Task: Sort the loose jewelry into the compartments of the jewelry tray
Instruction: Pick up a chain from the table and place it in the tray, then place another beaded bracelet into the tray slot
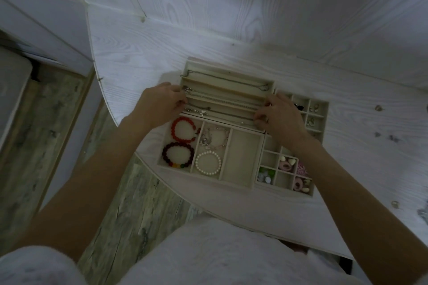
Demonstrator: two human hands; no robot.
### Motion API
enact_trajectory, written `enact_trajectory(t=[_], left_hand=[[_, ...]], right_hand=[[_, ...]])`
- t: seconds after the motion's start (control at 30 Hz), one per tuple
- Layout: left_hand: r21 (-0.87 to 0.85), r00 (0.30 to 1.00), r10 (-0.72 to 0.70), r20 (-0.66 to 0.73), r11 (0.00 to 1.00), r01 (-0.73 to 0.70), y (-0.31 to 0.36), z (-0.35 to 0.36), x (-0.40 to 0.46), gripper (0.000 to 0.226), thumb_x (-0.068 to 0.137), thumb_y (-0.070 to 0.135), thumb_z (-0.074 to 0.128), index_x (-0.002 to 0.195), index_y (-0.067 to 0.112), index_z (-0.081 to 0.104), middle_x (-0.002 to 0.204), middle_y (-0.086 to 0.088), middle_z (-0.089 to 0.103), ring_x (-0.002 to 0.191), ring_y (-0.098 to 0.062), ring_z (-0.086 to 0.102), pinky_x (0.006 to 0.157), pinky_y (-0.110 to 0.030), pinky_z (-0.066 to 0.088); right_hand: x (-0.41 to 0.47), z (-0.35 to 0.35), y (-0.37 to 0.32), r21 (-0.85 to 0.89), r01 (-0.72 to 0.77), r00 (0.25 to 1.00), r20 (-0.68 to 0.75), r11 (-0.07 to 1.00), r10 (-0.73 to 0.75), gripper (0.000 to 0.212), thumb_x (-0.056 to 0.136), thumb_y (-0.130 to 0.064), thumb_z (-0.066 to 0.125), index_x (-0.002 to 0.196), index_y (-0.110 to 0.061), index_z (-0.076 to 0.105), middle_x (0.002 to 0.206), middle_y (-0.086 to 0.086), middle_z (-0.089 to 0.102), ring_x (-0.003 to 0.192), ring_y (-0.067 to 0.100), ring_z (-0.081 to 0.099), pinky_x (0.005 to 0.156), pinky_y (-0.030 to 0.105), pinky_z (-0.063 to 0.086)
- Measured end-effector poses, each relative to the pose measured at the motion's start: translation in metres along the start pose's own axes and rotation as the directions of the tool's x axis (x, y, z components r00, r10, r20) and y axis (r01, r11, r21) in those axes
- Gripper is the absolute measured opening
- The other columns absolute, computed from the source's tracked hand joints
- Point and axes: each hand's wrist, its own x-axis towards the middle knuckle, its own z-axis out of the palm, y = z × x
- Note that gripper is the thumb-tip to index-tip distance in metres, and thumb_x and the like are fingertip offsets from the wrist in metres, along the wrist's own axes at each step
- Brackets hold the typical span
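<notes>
Three beige trays are sitting together on the white wood-grain worktop (301, 76), close to its curved near edge. Both hands are gripping the rear necklace tray (227, 81) by its short ends: the left hand (159, 105) is closing its grip over the left end, the right hand (279, 115) over the right end. The fingers are curling over the tray's rim; whether the tray is lifting clear of the surface cannot be told.

Several thin chains (222, 99) are lying lengthwise in the long channels of that tray.

Directly in front, touching it, the bracelet tray (245, 152) is showing three compartments. In the left one an orange-red bead bracelet (183, 132) is lying behind a dark red bead bracelet (177, 154). In the middle one a tangle of fine pale chain (214, 137) is lying behind a white pearl bracelet (208, 162). The right compartment is bare.

To the right, a small-cell grid tray (322, 109) is lying partly under the right forearm. Its cells are holding small pieces, among them pink and white items (287, 164) in the near cells; their exact kinds are too small to tell.

A few small loose pieces (378, 107) are lying scattered on the worktop, well to the right of the trays.
</notes>
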Motion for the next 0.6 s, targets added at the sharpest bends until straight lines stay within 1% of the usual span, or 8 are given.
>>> enact_trajectory(t=[0.1,0.2,0.27,0.33,0.4,0.47,0.53,0.6], left_hand=[[-0.081,0.990,-0.061,-0.128,0.995,0.051,0.023,0.003,-0.009,0.015,0.086,0.028,0.064,0.086,0.016,0.074,0.081,0.001,0.067,0.074,-0.021,0.061,0.051,-0.025,0.043],[-0.262,0.958,-0.152,-0.243,0.961,0.086,0.073,0.003,-0.017,0.020,0.090,0.028,0.056,0.095,0.018,0.073,0.086,0.004,0.067,0.072,-0.009,0.057,0.058,-0.021,0.045],[-0.399,0.943,-0.202,-0.264,0.913,0.085,0.117,0.003,-0.017,0.020,0.090,0.025,0.056,0.098,0.016,0.072,0.088,0.003,0.068,0.069,-0.005,0.054,0.062,-0.017,0.043],[-0.500,0.948,-0.222,-0.228,0.862,0.082,0.160,0.004,-0.014,0.024,0.090,0.028,0.054,0.098,0.015,0.072,0.087,0.002,0.068,0.068,-0.007,0.056,0.063,-0.020,0.046],[-0.553,0.976,-0.196,-0.097,0.826,0.111,0.206,0.009,-0.006,0.030,0.089,0.036,0.050,0.100,0.018,0.072,0.088,0.002,0.069,0.071,-0.012,0.060,0.065,-0.025,0.050],[-0.530,0.994,-0.102,0.049,0.841,0.112,0.254,0.019,0.003,0.028,0.088,0.034,0.054,0.103,0.020,0.071,0.092,0.001,0.069,0.081,-0.018,0.062,0.072,-0.030,0.051],[-0.433,0.996,0.059,0.068,0.901,-0.024,0.300,0.035,0.014,0.023,0.088,0.026,0.059,0.107,0.018,0.070,0.100,-0.002,0.069,0.094,-0.024,0.060,0.080,-0.034,0.049],[-0.395,0.975,0.188,0.115,0.909,-0.129,0.334,0.052,0.024,0.025,0.093,0.024,0.056,0.115,0.018,0.067,0.111,-0.003,0.066,0.107,-0.023,0.055,0.085,-0.034,0.046]], right_hand=[[-0.014,-0.007,-0.001,0.051,-0.029,0.994,-0.099,0.998,0.034,0.005,0.078,-0.013,0.073,0.081,-0.010,0.074,0.080,0.011,0.058,0.078,0.031,0.053,0.071,0.035,0.043],[-0.052,-0.024,0.003,0.109,-0.103,0.967,-0.224,0.989,0.125,0.020,0.087,-0.022,0.055,0.089,-0.010,0.072,0.085,0.010,0.060,0.083,0.027,0.053,0.075,0.029,0.037],[-0.091,-0.037,0.011,0.090,-0.146,0.959,-0.232,0.985,0.164,0.023,0.089,-0.021,0.051,0.091,-0.010,0.071,0.087,0.009,0.061,0.084,0.028,0.054,0.076,0.034,0.040],[-0.134,-0.047,0.024,0.063,-0.178,0.962,-0.197,0.982,0.187,0.014,0.090,-0.014,0.058,0.091,-0.010,0.071,0.086,0.008,0.064,0.080,0.028,0.057,0.073,0.039,0.045],[-0.179,-0.055,0.046,0.070,-0.238,0.961,-0.128,0.969,0.246,0.009,0.087,-0.008,0.064,0.092,-0.010,0.072,0.085,0.007,0.067,0.076,0.027,0.060,0.069,0.039,0.048],[-0.225,-0.057,0.073,0.053,-0.337,0.936,-0.087,0.940,0.341,0.010,0.085,-0.007,0.066,0.091,-0.011,0.072,0.084,0.007,0.068,0.075,0.027,0.061,0.067,0.038,0.047],[-0.264,-0.053,0.102,0.014,-0.458,0.882,-0.119,0.889,0.457,0.008,0.083,-0.007,0.068,0.088,-0.011,0.072,0.083,0.008,0.069,0.078,0.030,0.060,0.070,0.040,0.048],[-0.292,-0.043,0.130,0.050,-0.588,0.791,-0.177,0.808,0.586,0.009,0.082,-0.005,0.067,0.087,-0.010,0.072,0.084,0.011,0.069,0.083,0.035,0.060,0.078,0.045,0.048]])
